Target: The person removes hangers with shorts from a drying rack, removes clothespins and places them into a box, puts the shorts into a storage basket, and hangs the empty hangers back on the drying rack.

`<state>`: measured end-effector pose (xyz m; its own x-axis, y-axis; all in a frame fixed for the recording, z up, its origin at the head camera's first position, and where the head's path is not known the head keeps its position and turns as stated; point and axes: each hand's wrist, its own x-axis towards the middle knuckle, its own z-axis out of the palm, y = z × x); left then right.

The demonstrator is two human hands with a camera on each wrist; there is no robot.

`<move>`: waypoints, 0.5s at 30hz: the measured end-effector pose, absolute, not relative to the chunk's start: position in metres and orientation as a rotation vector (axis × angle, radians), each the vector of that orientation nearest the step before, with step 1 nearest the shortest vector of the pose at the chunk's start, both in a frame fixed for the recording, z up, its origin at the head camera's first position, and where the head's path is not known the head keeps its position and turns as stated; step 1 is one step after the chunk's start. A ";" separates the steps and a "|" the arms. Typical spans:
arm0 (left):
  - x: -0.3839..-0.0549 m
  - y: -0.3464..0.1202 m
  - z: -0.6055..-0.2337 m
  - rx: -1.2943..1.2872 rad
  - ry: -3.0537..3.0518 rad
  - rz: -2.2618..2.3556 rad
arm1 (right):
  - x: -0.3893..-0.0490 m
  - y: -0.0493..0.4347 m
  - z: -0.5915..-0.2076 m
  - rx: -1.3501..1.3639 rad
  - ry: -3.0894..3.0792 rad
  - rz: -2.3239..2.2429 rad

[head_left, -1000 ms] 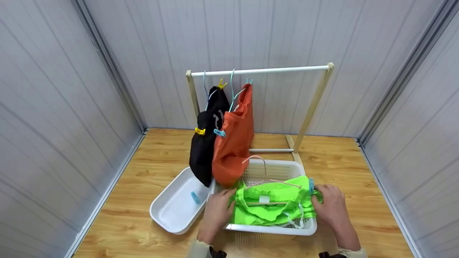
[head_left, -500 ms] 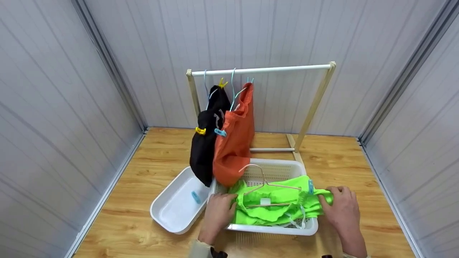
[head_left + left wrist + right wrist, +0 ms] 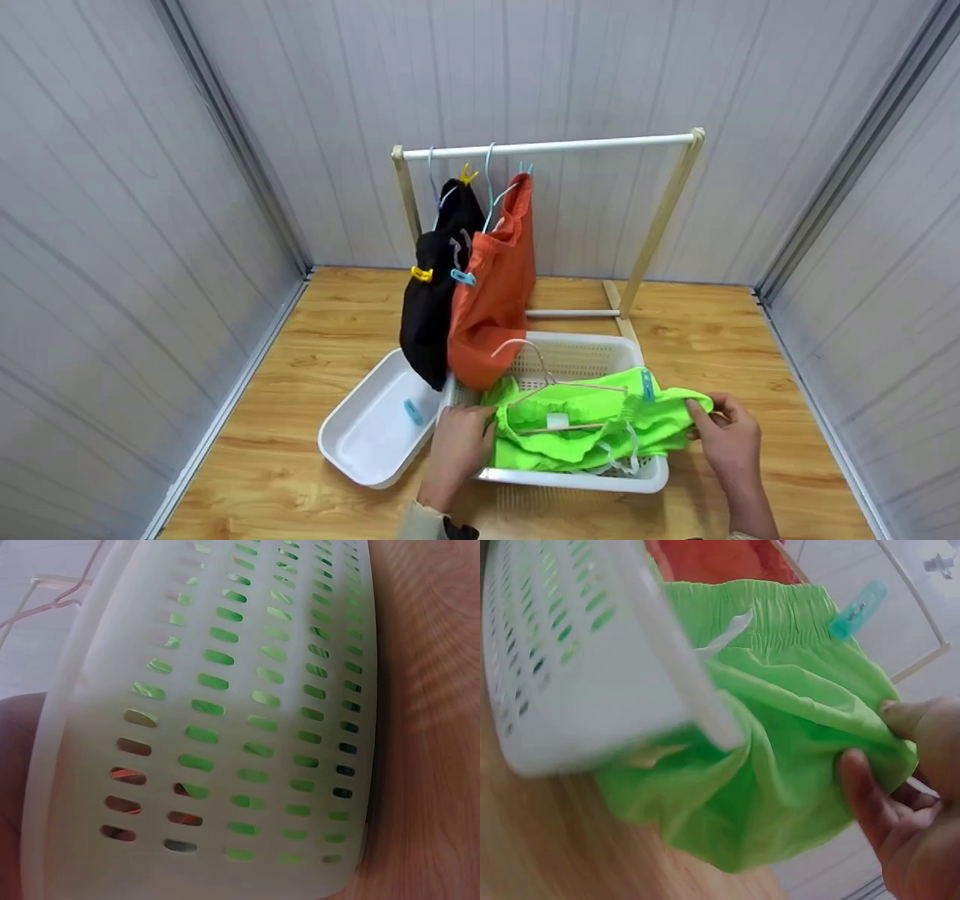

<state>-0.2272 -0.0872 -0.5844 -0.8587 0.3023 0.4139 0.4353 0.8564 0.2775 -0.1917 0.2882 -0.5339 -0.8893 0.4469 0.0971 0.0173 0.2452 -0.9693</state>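
Bright green shorts (image 3: pixel 570 450) with an elastic waistband and white drawstring lie in a white slotted basket (image 3: pixel 592 337), spilling over its right side. A pink hanger (image 3: pixel 546 367) sits inside the waistband, its hook pointing up-left. One blue clothespin (image 3: pixel 647 385) clips the waistband's right end. My left hand (image 3: pixel 459 444) holds the left end of the shorts over the basket's left rim; its fingertips are partly hidden. Beyond the right rim, my right hand (image 3: pixel 729 435) pinches a leg of the shorts between thumb and fingers, as the shorts (image 3: pixel 780 712) show in the right wrist view.
A wooden rack with a white rail (image 3: pixel 555 146) stands behind. Black shorts (image 3: pixel 426 322) and orange shorts (image 3: pixel 491 300) hang from it, clipped with clothespins, overhanging the basket. A white tray (image 3: pixel 337 450) to the left holds a blue clothespin (image 3: pixel 413 412). Panel walls surround the wooden floor.
My right hand has moved right, drawing the leg of the green shorts out past the basket's rim. The hanger hook has tilted left and down. My left hand has stayed nearly still.
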 end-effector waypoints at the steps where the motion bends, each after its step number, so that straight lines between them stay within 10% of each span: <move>1: -0.228 -0.087 -0.584 -0.556 -2.666 -0.521 | -0.192 0.287 -0.532 -0.419 -2.078 1.760; 15: -0.227 -0.088 -0.584 -0.602 -2.596 -0.616 | -0.189 0.268 -0.483 -0.060 -1.389 1.930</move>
<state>-0.2267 -0.0884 -0.5837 -0.8256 0.3118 0.4703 0.4899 0.8097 0.3231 -0.1890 0.2683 -0.4828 -0.7217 0.5859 0.3685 -0.5354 -0.1352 -0.8337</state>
